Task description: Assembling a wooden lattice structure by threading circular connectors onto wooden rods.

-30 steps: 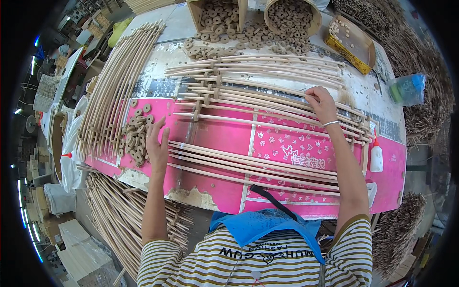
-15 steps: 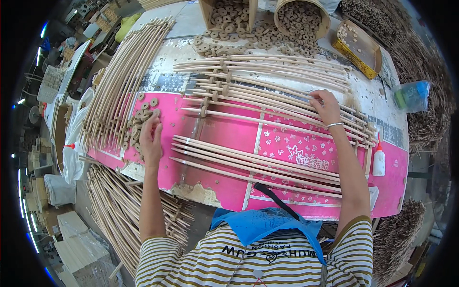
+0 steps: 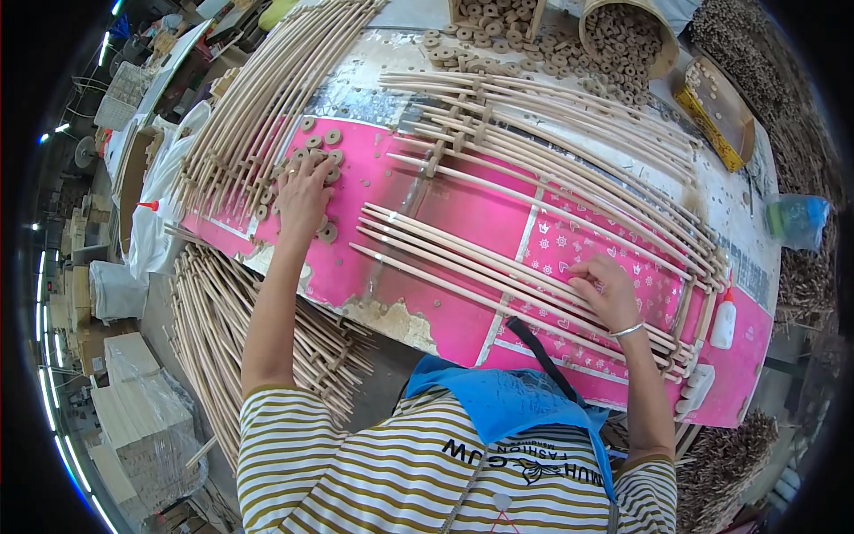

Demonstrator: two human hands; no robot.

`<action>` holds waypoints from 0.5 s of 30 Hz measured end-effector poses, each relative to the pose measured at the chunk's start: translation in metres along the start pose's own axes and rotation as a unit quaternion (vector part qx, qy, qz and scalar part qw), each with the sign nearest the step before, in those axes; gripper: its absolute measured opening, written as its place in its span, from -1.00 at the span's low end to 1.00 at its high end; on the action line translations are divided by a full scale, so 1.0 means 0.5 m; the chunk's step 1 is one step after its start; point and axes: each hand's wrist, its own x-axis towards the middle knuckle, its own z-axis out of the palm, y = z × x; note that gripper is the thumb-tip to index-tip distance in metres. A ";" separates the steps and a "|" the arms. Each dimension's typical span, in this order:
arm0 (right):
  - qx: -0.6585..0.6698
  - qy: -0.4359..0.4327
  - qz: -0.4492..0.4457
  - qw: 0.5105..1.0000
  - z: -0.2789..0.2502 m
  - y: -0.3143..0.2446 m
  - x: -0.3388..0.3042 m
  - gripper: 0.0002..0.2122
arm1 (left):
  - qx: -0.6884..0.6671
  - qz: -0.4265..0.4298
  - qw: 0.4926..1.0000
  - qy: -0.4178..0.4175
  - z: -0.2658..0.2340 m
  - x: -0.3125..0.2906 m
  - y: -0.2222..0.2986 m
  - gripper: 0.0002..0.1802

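My left hand lies over a small pile of wooden rings on the left of the pink sheet. Its fingers are spread and touch the rings; what lies under them is hidden. My right hand is at the near group of wooden rods, its fingers curled and its thumb and fingertips around the uppermost rod. Beyond these rods lie more rods, with rings threaded near their left ends. Wooden crosspieces sit at the right ends of the rods.
Ringed rods are stacked at the far left. Loose rings spread before a tipped round container. A yellow tray stands at the far right, and a white glue bottle at the right. More rods lie below the table's left edge.
My right hand has come nearer, from the far rods to the near group. My left hand has moved farther away and its fingers have spread over the rings. The view has shifted.
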 end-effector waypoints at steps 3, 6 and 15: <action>-0.026 -0.002 -0.021 0.999 0.011 -0.015 -0.009 -0.84 | 0.016 0.001 1.000 -0.009 0.018 0.011 -0.020 -0.51; -0.033 0.003 -0.018 0.999 0.016 -0.018 -0.017 -0.85 | -0.004 -0.015 1.000 -0.003 0.022 0.012 -0.019 -0.58; -0.059 0.031 -0.059 0.996 0.023 -0.040 -0.028 -0.84 | -0.566 -0.196 0.798 -0.065 0.026 -0.024 0.024 -0.59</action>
